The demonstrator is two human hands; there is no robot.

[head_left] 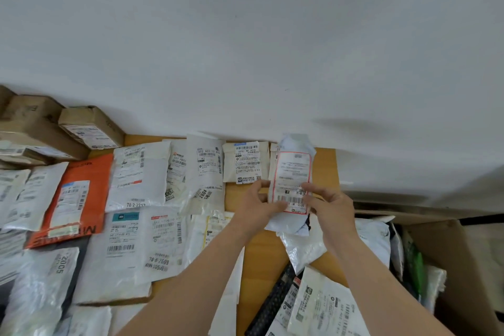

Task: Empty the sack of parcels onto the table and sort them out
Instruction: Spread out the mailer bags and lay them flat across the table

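— What's going on right now?
— I'm holding a white parcel (pixel 293 172) up over the tabletop (pixel 261 254), back right, label facing me, probably so I'm reading it before placing. My left hand (pixel 259 204) grip is pinching its left edge, and my right hand (pixel 324 204) grip is pinching the right edge.
— Why the rows?
— The sorted mailers (pixel 141 169) are lying label-up on the left, with brown boxes (pixel 90 128) grouped far left. More are sitting in the cardboard box (pixel 447 240) on the right. I'm guessing this one is going beside the back row.
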